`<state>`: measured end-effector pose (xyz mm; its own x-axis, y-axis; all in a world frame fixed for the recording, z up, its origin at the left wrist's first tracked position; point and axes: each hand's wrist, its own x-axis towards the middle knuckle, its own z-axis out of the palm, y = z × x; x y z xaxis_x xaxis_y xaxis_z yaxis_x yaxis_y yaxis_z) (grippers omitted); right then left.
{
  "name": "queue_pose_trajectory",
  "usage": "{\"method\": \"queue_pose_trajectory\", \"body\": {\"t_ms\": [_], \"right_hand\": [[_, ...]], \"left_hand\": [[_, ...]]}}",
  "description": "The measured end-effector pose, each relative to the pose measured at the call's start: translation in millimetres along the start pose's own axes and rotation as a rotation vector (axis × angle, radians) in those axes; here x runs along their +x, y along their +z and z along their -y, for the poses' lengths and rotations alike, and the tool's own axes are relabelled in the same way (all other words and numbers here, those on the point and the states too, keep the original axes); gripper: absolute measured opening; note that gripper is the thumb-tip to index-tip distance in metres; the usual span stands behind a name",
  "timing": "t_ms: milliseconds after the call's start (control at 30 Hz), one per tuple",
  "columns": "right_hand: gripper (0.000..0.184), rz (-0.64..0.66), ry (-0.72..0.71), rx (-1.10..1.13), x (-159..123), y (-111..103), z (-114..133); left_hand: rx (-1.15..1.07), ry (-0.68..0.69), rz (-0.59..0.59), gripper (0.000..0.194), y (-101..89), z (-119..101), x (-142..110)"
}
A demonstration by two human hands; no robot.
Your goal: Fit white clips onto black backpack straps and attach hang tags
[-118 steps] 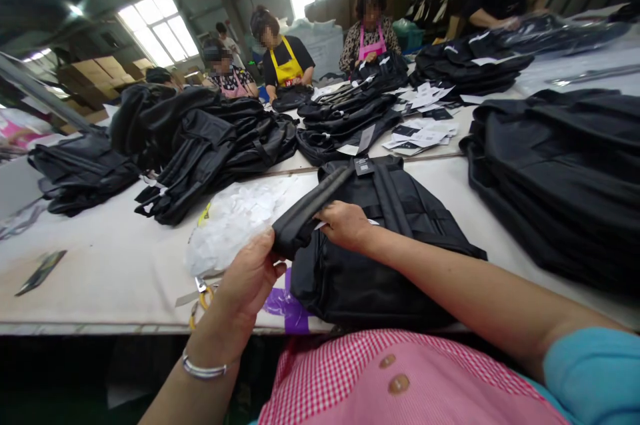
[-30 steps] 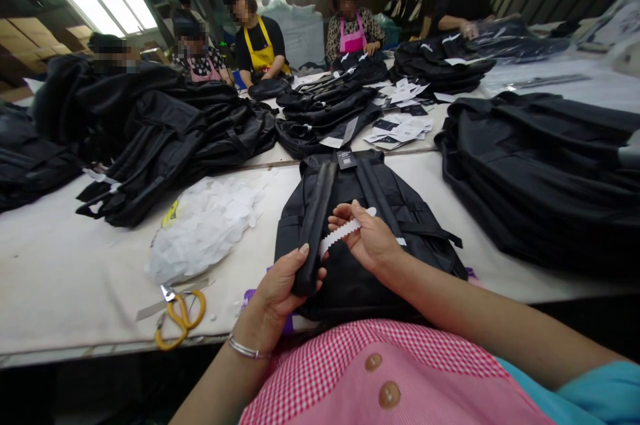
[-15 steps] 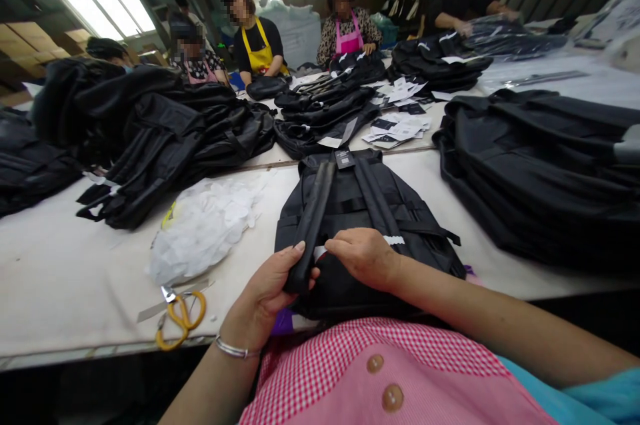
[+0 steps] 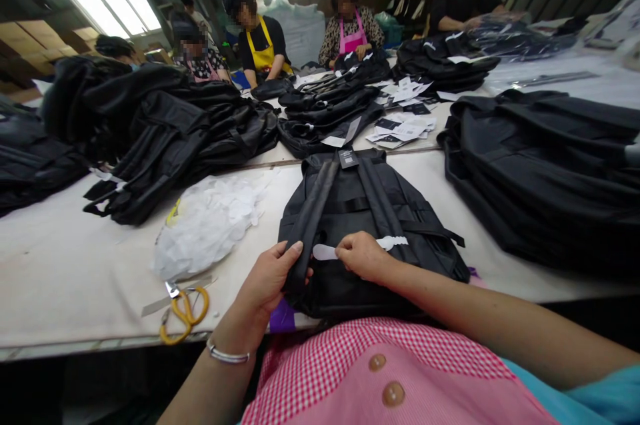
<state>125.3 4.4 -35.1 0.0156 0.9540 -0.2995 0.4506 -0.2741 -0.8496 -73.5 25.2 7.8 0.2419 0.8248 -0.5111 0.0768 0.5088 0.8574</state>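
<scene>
A black backpack (image 4: 345,225) lies in front of me with its shoulder straps facing up and a black tag (image 4: 349,158) near its top. My left hand (image 4: 275,272) is closed around the lower part of the left shoulder strap (image 4: 320,195). Between the fingertips of my right hand (image 4: 363,257) is a white strip (image 4: 325,252), its rounded end pointing at that strap. Another white piece with a wavy edge (image 4: 397,241) sits on the right shoulder strap (image 4: 377,192), just beyond my right hand.
Yellow-handled scissors (image 4: 183,312) lie at the front left, by a clear bag of white pieces (image 4: 205,225). Black bags are piled at left (image 4: 150,138) and right (image 4: 545,172). Loose paper tags (image 4: 403,128) lie further back. Several co-workers stand across the table.
My right hand has drawn slightly right, away from the left strap. More of the white strip and its rounded end now shows. My left hand keeps its hold on the strap.
</scene>
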Motion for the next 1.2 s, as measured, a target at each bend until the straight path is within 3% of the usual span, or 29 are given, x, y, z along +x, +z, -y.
{"method": "queue_pose_trajectory", "body": {"t_ms": [100,267,400,533,700,767,933,1000,1067,1200], "right_hand": [[0.016,0.049,0.042,0.190,0.9,7.1,4.4],[0.013,0.275,0.134,0.793,-3.2,18.1,16.2],[0.027,0.426,0.179,0.984,0.4,20.4,12.3],[0.045,0.411,0.269,0.962,6.2,24.9,6.7],[0.051,0.440,0.226,0.974,8.4,28.6,4.2],[0.050,0.401,0.195,0.844,7.3,23.8,4.8],[0.030,0.298,0.022,0.251,-1.3,-9.3,10.7],[0.030,0.259,-0.035,0.202,-6.2,-26.1,14.6],[0.030,0.316,-0.078,0.291,-10.6,-40.4,19.3],[0.038,0.562,-0.150,0.390,-11.9,-53.3,29.6]], "left_hand": [[0.042,0.012,-0.026,0.025,4.4,1.7,-3.6],[0.027,0.039,-0.098,0.024,20.0,10.1,-5.7],[0.029,0.062,-0.134,0.029,22.5,20.9,-2.8],[0.078,0.096,-0.176,0.035,23.6,29.8,-1.3],[-0.019,0.166,-0.147,0.033,25.5,35.5,-3.7],[-0.003,0.153,-0.163,0.031,23.8,36.9,-4.0],[-0.025,0.116,-0.157,0.030,18.0,37.9,-1.4],[-0.007,0.117,-0.164,0.030,17.3,37.4,-0.7],[0.037,0.132,-0.170,0.031,17.6,36.9,-0.7],[0.145,0.165,-0.183,0.032,18.4,37.3,-1.3]]}}
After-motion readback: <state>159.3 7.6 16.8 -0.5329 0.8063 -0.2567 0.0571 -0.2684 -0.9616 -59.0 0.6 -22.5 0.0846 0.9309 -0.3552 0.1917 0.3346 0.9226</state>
